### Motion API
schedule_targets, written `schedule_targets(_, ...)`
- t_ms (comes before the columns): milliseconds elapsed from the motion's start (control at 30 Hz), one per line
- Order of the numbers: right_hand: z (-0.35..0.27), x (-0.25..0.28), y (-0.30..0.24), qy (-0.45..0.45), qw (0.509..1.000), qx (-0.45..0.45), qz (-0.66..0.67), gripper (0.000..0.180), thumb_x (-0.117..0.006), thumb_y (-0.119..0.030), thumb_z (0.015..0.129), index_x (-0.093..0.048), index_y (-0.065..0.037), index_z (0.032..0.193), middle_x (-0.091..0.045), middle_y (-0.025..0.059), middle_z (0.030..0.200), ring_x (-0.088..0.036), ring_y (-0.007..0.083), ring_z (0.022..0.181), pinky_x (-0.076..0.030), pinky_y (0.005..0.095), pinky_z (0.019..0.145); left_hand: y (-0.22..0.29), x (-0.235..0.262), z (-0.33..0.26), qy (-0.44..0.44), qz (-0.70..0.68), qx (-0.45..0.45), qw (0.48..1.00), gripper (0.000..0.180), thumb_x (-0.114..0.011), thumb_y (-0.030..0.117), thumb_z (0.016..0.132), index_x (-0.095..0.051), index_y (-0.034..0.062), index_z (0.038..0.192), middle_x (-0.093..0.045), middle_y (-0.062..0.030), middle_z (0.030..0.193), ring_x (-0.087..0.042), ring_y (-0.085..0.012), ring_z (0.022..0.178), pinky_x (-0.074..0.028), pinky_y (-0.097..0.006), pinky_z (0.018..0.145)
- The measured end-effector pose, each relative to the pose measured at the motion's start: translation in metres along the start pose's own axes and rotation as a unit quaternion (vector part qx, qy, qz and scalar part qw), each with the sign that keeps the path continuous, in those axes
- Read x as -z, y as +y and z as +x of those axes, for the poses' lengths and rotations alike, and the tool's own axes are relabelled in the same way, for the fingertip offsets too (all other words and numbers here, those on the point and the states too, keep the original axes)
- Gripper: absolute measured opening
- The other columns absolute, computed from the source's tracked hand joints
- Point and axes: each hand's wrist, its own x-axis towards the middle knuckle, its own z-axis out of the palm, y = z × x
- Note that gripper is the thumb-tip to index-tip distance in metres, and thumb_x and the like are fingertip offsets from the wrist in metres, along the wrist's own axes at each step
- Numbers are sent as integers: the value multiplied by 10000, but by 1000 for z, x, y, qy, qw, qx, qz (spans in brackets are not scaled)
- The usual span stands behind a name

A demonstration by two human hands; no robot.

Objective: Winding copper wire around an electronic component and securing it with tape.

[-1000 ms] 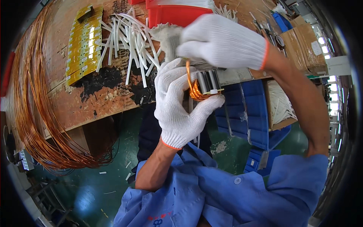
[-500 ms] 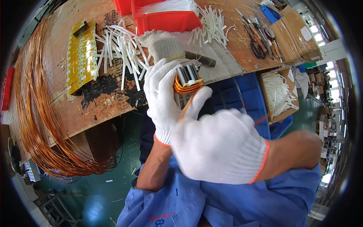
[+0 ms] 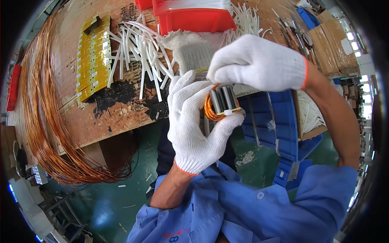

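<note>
My left hand (image 3: pixel 194 125), in a white knitted glove, grips a small coil of orange copper wire (image 3: pixel 209 107) between thumb and fingers. Dark grey cylinders (image 3: pixel 223 99) stand side by side within the coil, and a small white piece (image 3: pixel 228 112) sits at their near end. Just above the coil is my right hand (image 3: pixel 259 65), gloved the same way, its fingers pinched together. A short stretch of copper wire (image 3: pixel 216 86) runs from the coil up to those fingertips; the rest is hidden inside the hand.
A large bundle of copper wire (image 3: pixel 44 109) hangs over the wooden bench's left edge. Yellow taped strips (image 3: pixel 94 60), white tubes (image 3: pixel 144 52), a grey cloth (image 3: pixel 188 50) and a red bin (image 3: pixel 194 21) lie beyond my hands. Blue plastic (image 3: pixel 271 125) and a cardboard box (image 3: pixel 310 113) stand right.
My right hand has swung up from below the coil to just above it, carrying the wire round. The coil and left hand sit slightly lower and further right in view.
</note>
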Motion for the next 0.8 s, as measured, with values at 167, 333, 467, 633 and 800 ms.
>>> schedule_targets(167,-44,-47,8,168,984,53,-2,212,-657,-109,1062,-778,10,1190,-793,214,987,-788,338,910,-610,418,847,12,7,4,-29,27,13,999,665,-995,229,801,-684,-13,1337,-721,-196,1325,-611,-464,1388,-428,-579,1239)
schedule_targets(333,-72,-84,-36,223,928,-41,-294,244,-683,-56,987,-736,23,1212,-733,238,916,-748,408,766,-594,462,664,12,11,11,-47,33,27,998,600,-965,251,836,-709,-58,1282,-730,-219,1341,-631,-446,1378,-465,-541,1215)
schedule_targets(467,-84,-116,-22,330,914,24,-236,235,-668,-37,1029,-714,96,1216,-757,252,1037,-757,391,753,-595,427,648,6,22,9,-83,30,-6,996,602,-864,343,991,-687,-62,1401,-660,-240,1455,-615,-418,1385,-482,-519,1192)
schedule_targets(633,-118,-191,-43,403,909,-36,101,163,-693,-48,1027,-754,59,1134,-743,163,974,-704,245,663,-538,358,577,48,45,19,-161,179,-226,944,544,-787,111,845,-711,-9,1370,-653,-207,1398,-636,-430,1334,-468,-607,1180)
schedule_targets(800,-158,-242,-55,345,758,-152,533,190,-639,-104,1126,-767,34,1104,-652,6,763,-580,55,630,-460,257,563,58,28,18,-342,115,-413,836,449,-801,181,692,-777,65,1125,-659,-87,1054,-690,-323,1077,-542,-602,1116)
